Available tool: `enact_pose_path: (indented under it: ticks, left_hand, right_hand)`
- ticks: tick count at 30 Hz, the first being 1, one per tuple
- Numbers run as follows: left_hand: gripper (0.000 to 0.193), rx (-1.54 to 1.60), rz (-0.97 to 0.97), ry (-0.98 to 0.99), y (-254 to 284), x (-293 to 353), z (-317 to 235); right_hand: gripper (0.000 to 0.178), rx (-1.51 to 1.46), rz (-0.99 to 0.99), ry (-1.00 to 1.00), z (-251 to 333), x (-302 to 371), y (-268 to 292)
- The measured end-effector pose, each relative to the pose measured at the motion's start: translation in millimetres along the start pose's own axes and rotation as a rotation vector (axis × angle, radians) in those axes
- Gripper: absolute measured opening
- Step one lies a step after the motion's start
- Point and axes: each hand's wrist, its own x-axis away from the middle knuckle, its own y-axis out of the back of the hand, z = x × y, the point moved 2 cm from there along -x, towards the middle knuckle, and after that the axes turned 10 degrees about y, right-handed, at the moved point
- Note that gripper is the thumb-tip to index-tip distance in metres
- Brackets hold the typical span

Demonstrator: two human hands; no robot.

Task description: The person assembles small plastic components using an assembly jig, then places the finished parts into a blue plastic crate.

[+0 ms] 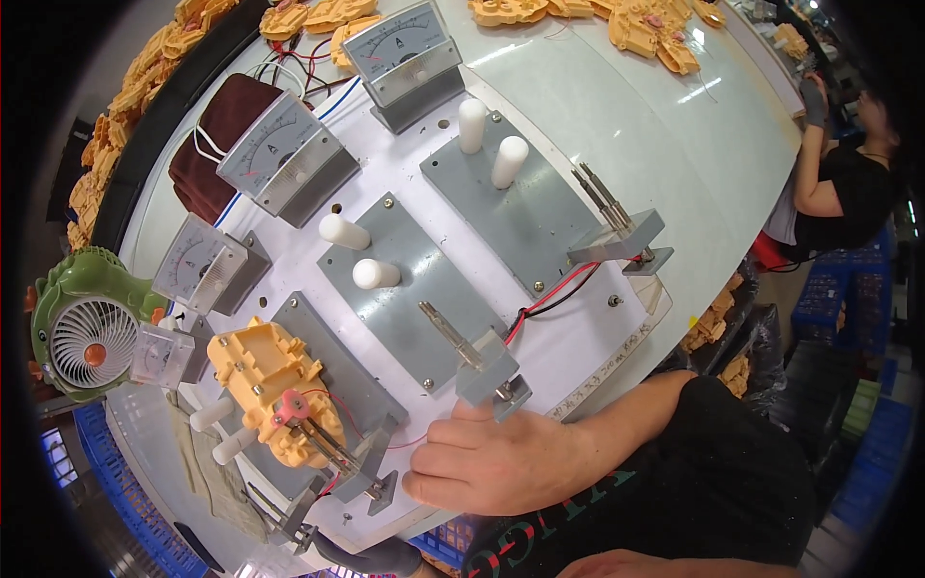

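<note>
My right hand [496, 460] is bare, its fingers curled and closed beside the grey bracket [488, 374] of the middle test plate. A thin red wire [409, 445] runs up to its fingers; what they hold is hidden. At the bottom edge, my left hand [361, 554] wears a dark grey glove and is near a small clamp [294, 520]; its fingers are mostly hidden. An orange-yellow plastic housing [265, 376] with a pink cap [290, 408] sits on the near left plate, with metal probe pins [332, 445] reaching over it.
Several grey analog meters [275, 144] stand along the back. White pegs [472, 125] rise from the far plate [511, 212]. A green fan [92, 328] is at the left. Orange housings [646, 29] lie along the far edge. Another person [848, 173] works at the right.
</note>
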Motion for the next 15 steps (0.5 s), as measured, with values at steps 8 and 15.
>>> enact_pose_path:
  ticks: [8, 15]
  left_hand:
    - [0.048, -0.378, -0.018, -0.213, 11.2, -3.5, 6.7]
    - [0.054, -0.318, -0.011, -0.171, 15.1, -3.1, 14.8]
  right_hand:
    - [0.011, -0.003, -0.002, 0.001, -1.2, 0.1, -1.2]
    - [0.011, -0.005, -0.002, -0.007, -1.2, 0.2, 0.3]
